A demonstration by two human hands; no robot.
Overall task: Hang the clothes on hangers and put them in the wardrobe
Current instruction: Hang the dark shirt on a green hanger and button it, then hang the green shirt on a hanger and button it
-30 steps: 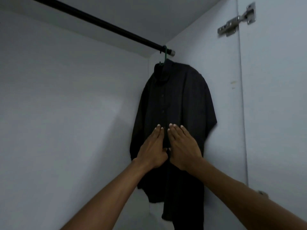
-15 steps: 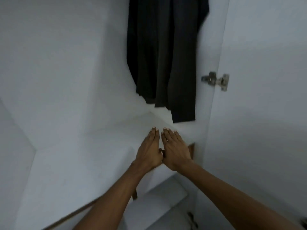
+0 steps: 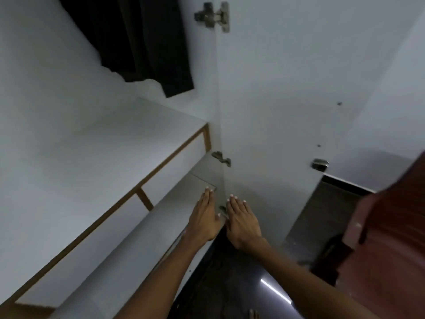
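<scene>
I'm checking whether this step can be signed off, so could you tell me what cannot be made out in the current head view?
- Black shirt: only its lower part shows; the top edge of the head view cuts off the hanger and rail.
- Lower hinge: mostly hidden between the left hand and right hand.
- Red-brown thing at right: blurred and cut by the edge; what it is cannot be told.

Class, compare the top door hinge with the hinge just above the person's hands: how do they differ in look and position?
The top hinge sits high beside the black garment; the middle hinge sits lower, by the shelf's wooden edge. The top hinge looks larger and clearer, the middle hinge smaller and dimmer. Both are metal, joining the door to the wardrobe.
</scene>
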